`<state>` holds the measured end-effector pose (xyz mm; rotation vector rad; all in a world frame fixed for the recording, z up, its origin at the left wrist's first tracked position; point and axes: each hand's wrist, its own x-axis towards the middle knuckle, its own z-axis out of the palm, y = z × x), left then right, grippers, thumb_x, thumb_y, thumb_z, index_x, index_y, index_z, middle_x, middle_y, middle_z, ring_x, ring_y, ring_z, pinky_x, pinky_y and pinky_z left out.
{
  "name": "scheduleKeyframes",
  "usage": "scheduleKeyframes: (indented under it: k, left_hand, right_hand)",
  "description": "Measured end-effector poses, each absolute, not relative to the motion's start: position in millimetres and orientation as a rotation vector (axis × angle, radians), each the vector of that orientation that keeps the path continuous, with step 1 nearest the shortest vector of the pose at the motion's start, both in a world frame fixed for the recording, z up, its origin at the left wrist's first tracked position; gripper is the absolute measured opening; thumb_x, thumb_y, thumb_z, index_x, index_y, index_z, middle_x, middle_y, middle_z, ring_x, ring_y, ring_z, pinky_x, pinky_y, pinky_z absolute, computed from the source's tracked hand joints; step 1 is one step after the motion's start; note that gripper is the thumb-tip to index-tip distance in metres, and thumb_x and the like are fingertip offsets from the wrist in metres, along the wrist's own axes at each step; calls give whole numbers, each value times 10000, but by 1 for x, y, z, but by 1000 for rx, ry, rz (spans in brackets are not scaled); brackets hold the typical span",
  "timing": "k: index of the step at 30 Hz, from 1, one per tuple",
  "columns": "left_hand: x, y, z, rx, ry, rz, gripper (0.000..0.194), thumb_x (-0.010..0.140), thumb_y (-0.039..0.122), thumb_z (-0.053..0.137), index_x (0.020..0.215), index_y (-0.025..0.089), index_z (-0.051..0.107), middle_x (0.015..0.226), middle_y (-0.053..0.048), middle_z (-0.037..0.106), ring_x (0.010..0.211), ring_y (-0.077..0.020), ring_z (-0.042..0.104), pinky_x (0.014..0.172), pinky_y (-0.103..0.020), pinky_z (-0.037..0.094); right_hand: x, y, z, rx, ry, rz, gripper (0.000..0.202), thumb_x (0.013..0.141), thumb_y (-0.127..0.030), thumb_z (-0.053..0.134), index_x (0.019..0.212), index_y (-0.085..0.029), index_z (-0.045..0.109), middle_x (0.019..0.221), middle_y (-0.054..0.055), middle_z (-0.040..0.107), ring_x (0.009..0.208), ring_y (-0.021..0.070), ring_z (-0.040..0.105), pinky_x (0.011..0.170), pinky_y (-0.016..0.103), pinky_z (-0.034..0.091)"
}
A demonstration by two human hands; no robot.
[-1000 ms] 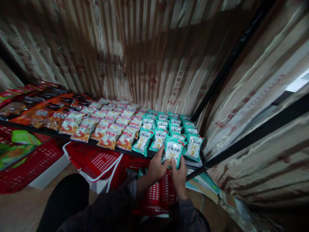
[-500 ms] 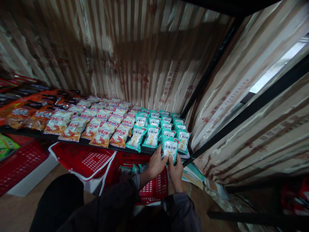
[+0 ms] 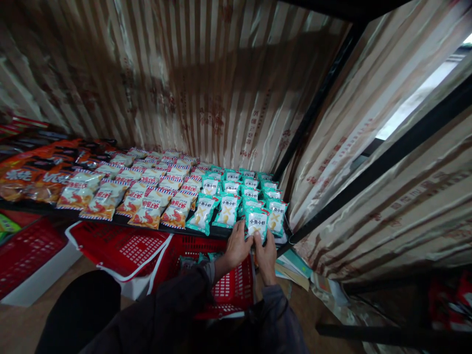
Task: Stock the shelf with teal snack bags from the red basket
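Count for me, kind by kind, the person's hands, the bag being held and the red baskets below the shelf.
Hands: 2 (left hand, right hand)
Held teal bag: 1
Red baskets: 3 (left basket, middle basket, right basket)
Total: 6

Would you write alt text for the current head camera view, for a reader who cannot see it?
Left hand and right hand hold a teal-and-white plastic snack packet at a black shelf of packets, above red plastic baskets.
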<state>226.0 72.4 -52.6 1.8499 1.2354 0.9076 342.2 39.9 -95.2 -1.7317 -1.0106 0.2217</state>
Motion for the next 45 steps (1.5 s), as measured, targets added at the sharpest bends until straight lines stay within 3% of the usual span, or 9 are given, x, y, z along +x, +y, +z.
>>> scheduleKeyframes:
  k: [10,15,20,33,45]
  left_hand:
    - [229,83,-68,1897,1236,974,492,864,234,536,1342,146,461,1377,-169,522,1318,-271,489,1114,-460,398]
    - [226,84,-65,1899,1231,995,516,896,284,487,1379,116,423,1421,-206,492,1320,-284,491,1107,-483,405]
    - [226,87,-62,1932,1214,985,514,902,293,477,1390,144,424,1402,-170,522,1335,-280,478,1122,-474,392]
    - [227,95,-65,1955,1205,992,493,892,267,462,1353,93,442,1377,-211,529,1299,-297,508,1101,-484,409]
    - [230,98,-51,1958,1320,829,556,909,268,411,1433,90,363,1376,-211,547,1288,-303,530,1107,-474,399]
  right_hand:
    - [335,48,-89,-1826,-1033,261,759,819,-691,460,1286,-102,571,1143,194,698,1026,314,654,844,408,486]
    - [330,53,-92,-1752,-1023,170,698,837,-671,463,1230,-110,598,1092,175,713,992,288,655,835,370,476]
    - [328,58,-96,-1726,-1017,179,670,852,-666,435,1218,-126,586,1036,149,723,946,276,657,806,363,474]
    - [328,65,-91,-1837,-1060,88,776,849,-713,351,1200,-74,619,1011,202,732,893,309,684,778,381,486]
    - [326,68,-85,-1936,-1116,30,753,888,-653,320,1316,-69,528,1100,204,718,932,303,696,790,375,498]
